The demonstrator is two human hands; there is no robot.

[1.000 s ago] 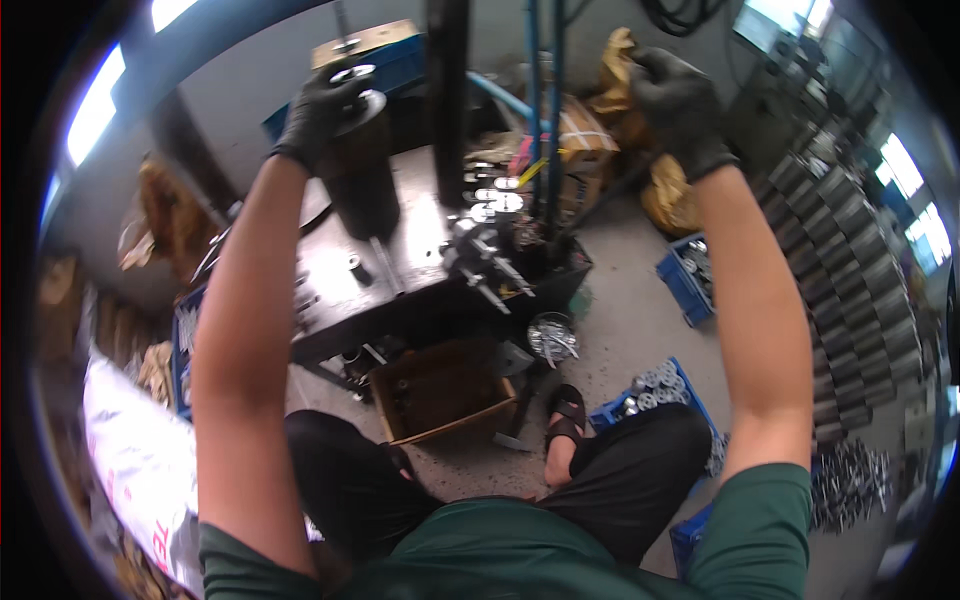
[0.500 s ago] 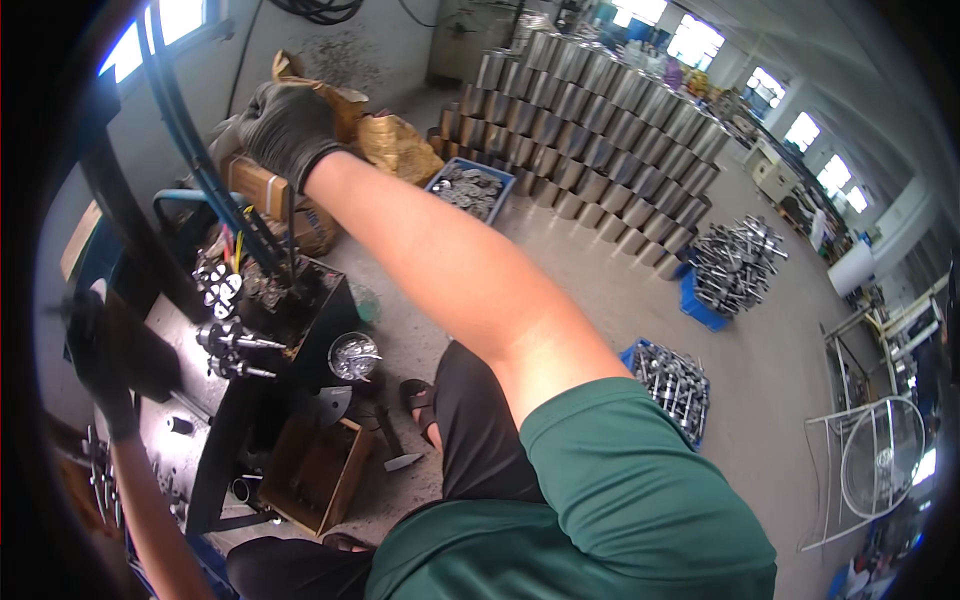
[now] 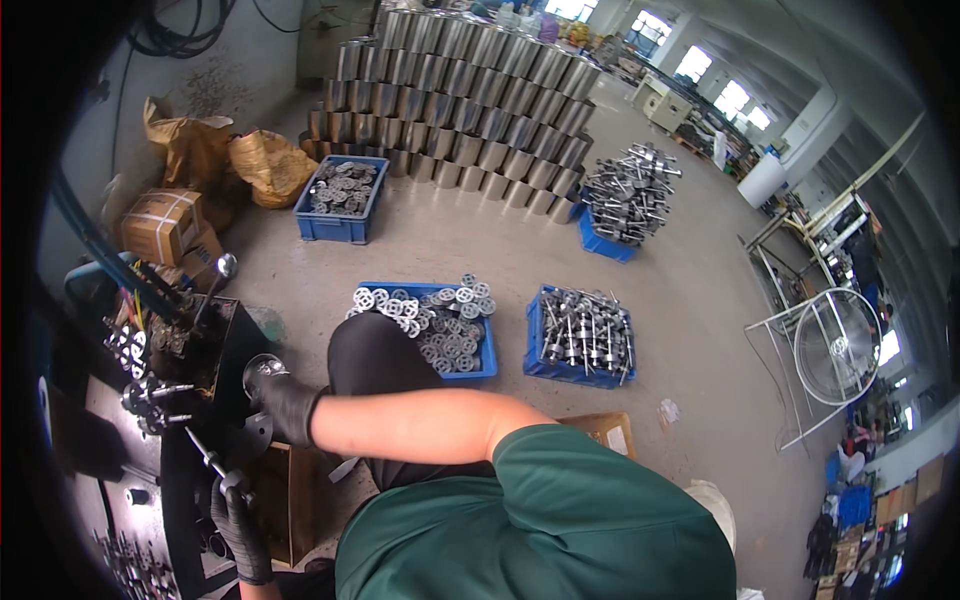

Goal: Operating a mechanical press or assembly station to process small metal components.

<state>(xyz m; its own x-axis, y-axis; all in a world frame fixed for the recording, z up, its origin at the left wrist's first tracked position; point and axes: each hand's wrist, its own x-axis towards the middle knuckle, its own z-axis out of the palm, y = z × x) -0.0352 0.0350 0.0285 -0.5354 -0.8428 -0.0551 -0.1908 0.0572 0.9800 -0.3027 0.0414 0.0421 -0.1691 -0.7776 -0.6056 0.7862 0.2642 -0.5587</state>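
Observation:
My left hand [image 3: 240,530], in a dark glove, is closed around a slim metal shaft [image 3: 207,455] that points up and to the left. The shaft lies beside the dark press-like machine, near a cluster of shaft parts [image 3: 152,402] on its bench. My right hand [image 3: 287,405], also dark-gloved, reaches down to a round metal bowl [image 3: 262,368] of shiny small parts. Its fingers are hidden at the bowl's near edge, so I cannot make out what they hold. A lever with a ball knob [image 3: 228,265] rises from the machine.
Blue crates of slotted metal discs [image 3: 485,350] and of shafts [image 3: 580,375] stand right of my knee. Farther off are another disc crate [image 3: 338,230], a heaped shaft crate [image 3: 608,245] and stacked metal cylinders [image 3: 450,110]. A wooden box [image 3: 300,510] sits below the bench.
My right hand has come down from the lever's top to the bowl. My left hand has moved right from over the bench, now with a shaft. The view has swung right.

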